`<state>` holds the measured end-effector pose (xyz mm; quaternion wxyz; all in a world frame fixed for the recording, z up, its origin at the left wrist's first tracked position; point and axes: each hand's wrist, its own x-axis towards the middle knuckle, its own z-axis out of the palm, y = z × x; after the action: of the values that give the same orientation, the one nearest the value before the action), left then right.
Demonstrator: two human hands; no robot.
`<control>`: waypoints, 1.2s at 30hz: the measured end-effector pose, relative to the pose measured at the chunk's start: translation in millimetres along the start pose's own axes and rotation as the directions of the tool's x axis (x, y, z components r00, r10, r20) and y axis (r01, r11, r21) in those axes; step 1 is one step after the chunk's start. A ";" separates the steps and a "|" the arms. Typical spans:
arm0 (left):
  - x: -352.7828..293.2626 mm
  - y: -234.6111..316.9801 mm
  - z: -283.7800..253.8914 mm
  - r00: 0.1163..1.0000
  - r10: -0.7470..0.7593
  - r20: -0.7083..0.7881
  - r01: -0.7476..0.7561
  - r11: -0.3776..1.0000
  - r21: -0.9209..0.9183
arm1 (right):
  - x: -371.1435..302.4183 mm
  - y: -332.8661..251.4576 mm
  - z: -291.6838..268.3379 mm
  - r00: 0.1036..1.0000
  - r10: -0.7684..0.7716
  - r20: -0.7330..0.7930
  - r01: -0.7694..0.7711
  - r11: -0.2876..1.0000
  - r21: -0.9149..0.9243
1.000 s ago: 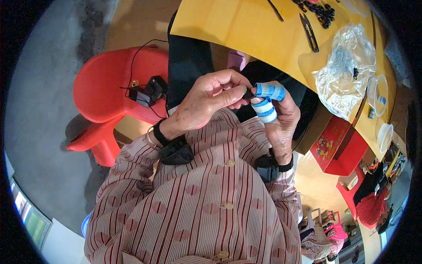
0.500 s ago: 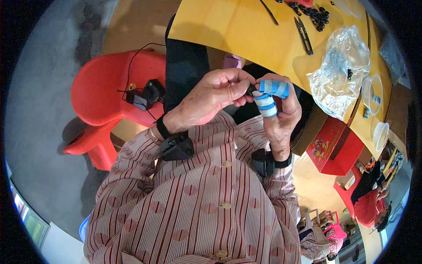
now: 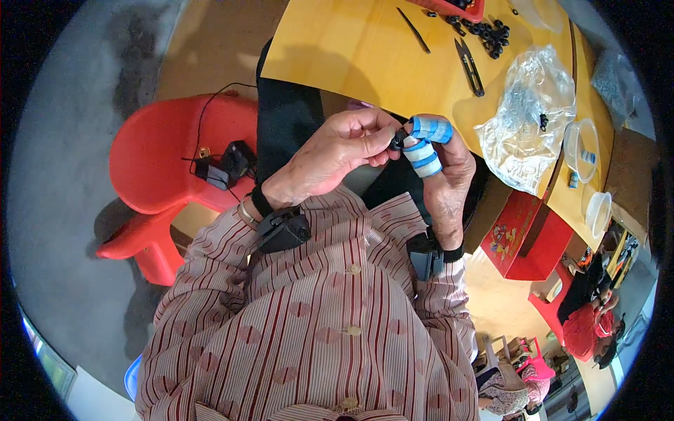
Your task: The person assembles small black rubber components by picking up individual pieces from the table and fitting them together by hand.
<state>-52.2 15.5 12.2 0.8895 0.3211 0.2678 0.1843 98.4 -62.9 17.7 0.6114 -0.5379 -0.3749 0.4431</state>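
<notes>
My left hand (image 3: 340, 156) is closed in a pinch, thumb against the fingers, on a small black part (image 3: 399, 139) in front of my chest. From the other side my right hand (image 3: 451, 175) grips the same part between thumb and forefinger. Blue and white tape (image 3: 423, 158) is wrapped round that thumb, and the forefinger has a similar wrapping (image 3: 431, 130). The fingertips partly cover the black part, so its exact kind cannot be made out. Both hands are held just off the near edge of the yellow table (image 3: 337, 52).
On the table lie loose black parts (image 3: 496, 38), black thread snips (image 3: 469, 68), a thin dark tool (image 3: 414, 30), a clear plastic bag (image 3: 526, 116) and a red basket (image 3: 479, 10). A red chair (image 3: 151, 158) at left holds a black device with a cable. A red box (image 3: 516, 235) stands at right.
The black part shows more plainly between my fingertips. My right hand has tilted slightly, and both hands keep their pinch. The whole view has shifted a little, bringing more of the table in.
</notes>
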 end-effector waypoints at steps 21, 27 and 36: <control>0.3 10.8 1.8 0.998 0.037 0.058 -0.047 0.983 0.179 | -6.0 -14.8 -8.2 0.997 0.000 -0.078 0.002 1.000 0.019; -3.8 14.6 12.1 0.998 0.036 0.044 -0.045 0.973 0.227 | -6.0 -26.9 -7.0 0.996 0.092 -0.002 -0.091 0.994 0.054; -23.2 7.1 17.9 0.996 0.050 0.068 -0.060 0.986 0.154 | -22.8 -34.8 -3.5 0.993 -0.048 0.107 0.039 0.996 0.081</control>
<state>-61.0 0.6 37.0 0.8643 0.4029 0.2438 0.1768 99.0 -86.6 52.1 0.6205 -0.4800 -0.4015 0.4727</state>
